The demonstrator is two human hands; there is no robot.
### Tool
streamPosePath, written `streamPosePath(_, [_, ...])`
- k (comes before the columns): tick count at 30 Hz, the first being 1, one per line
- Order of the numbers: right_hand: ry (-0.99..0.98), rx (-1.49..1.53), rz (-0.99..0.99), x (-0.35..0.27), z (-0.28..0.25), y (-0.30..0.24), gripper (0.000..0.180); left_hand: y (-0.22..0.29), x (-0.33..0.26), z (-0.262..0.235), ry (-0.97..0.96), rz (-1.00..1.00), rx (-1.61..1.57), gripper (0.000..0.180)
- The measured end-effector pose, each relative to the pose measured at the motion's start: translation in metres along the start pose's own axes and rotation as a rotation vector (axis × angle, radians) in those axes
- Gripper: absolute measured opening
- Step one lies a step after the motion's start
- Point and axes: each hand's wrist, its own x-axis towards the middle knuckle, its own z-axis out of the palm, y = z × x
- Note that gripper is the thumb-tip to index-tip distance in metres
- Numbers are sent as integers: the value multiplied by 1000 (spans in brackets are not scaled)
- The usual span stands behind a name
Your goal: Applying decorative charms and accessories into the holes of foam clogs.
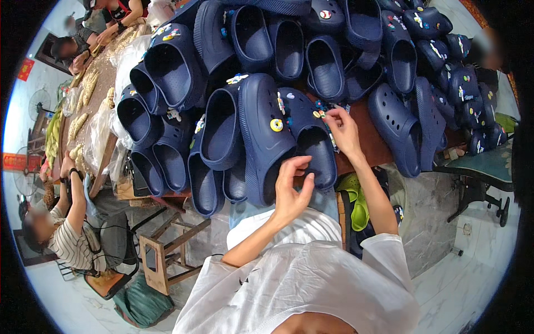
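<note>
In front of me lies a navy clog (316,147) with its heel toward me and small charms on its upper. My left hand (293,189) is at its heel opening, thumb and fingers apart with nothing seen between them. Just right of the clog's toe, my right hand (343,132) pinches a small colourful shoe charm (319,114); its fingertips partly hide it. Against the clog's left side leans another navy clog (258,122), tilted on its side, with a yellow ring-shaped charm (276,125). More small charms (322,104) lie beyond the right fingertips.
Many navy clogs (172,72) crowd the brown table (351,161), some stacked. A plain clog pair (392,119) stands at right. Lime-green clogs (356,195) sit below the table edge. A wooden stool (158,261) stands at lower left. Other people work at a table at far left.
</note>
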Motion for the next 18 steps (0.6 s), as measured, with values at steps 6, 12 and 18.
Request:
streamPosePath(6, [111,-9,-14,-45,-20,5,12,-12,-8,-3,160,-70,70,50])
streamPosePath(12, [99,-32,-41,-76,-13,-26,10,6,9,2,224,-269,-410,57])
streamPosePath(18, [-7,48,-205,-90,0,-64,31,8,3,2,151,6,-511,75])
